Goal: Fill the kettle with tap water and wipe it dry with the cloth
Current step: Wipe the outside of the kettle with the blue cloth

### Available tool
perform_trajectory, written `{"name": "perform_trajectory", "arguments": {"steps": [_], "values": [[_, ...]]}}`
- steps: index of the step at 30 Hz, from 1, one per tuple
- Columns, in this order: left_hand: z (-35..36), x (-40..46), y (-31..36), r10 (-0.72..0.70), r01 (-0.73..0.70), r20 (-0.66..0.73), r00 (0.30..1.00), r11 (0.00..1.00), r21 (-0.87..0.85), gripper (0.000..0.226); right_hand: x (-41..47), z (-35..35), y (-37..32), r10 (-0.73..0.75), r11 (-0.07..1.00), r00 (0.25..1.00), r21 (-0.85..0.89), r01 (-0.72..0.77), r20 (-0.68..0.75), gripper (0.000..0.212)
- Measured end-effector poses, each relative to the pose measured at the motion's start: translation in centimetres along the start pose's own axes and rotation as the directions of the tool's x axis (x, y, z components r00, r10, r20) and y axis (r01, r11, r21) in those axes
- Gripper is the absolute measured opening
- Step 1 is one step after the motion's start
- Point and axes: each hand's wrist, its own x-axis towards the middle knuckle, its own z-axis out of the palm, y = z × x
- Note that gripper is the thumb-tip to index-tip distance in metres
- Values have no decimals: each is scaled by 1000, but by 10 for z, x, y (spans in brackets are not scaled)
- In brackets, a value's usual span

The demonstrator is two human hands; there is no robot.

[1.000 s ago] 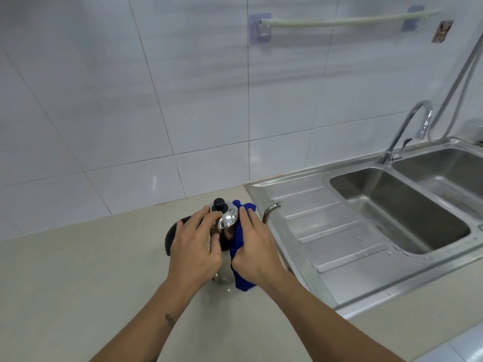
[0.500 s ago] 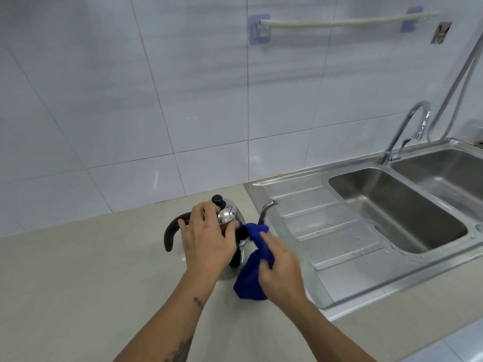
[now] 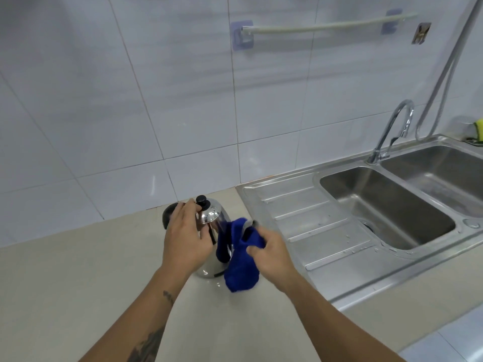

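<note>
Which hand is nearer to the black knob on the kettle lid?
Left. The left hand rests on the kettle beside the knob; the right hand grips the cloth lower, near the spout.

Bright, even, cool light, seemingly from overhead. Soft faint shadows only, under the kettle [image 3: 213,226] and the rail [image 3: 326,26]. Small glints on the kettle's steel dome; mild sheen on the sink [image 3: 339,202]. Slight softness overall. Wide-angle bending of tile lines toward the edges.
</note>
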Motion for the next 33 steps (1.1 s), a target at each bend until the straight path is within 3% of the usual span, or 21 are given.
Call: {"name": "perform_trajectory", "arguments": {"steps": [3, 6, 8, 13, 19, 23, 26, 33], "values": [[0, 3, 2, -88, 88, -11, 996, 996, -12, 42, -15, 7, 9, -51, 997, 992, -46, 56, 112, 55], [2, 5, 9, -132, 132, 1, 991, 991, -33, 47, -8, 2, 11, -82, 997, 996, -3, 82, 26, 60], [2, 7, 12, -113, 112, -14, 994, 993, -29, 50, 3, -2, 7, -129, 991, 992, -25, 128, -7, 61], [2, 8, 14, -15, 15, -10, 1000, 998, 58, 63, 21, 11, -4, -249, 951, 962, -160, 264, 111, 65], [1, 14, 19, 1, -4, 31, 1000, 997, 82, 53, 39, 5, -9, -82, 982, 986, -159, 106, 148, 62], [-5, 19, 19, 31, -31, 102, 994, 1000, 4, 50, 44, 2, -43, -228, 963, 963, -116, 245, 142, 62], [-9, 24, 20, 55, -44, 171, 984, 997, -64, 53, 50, -1, -51, -245, 950, 958, -161, 268, 149, 61], [-15, 34, 15, 75, -38, 293, 953, 991, -132, 57, 40, -9, -14, -53, 948, 987, -302, 97, 152, 55]]}}
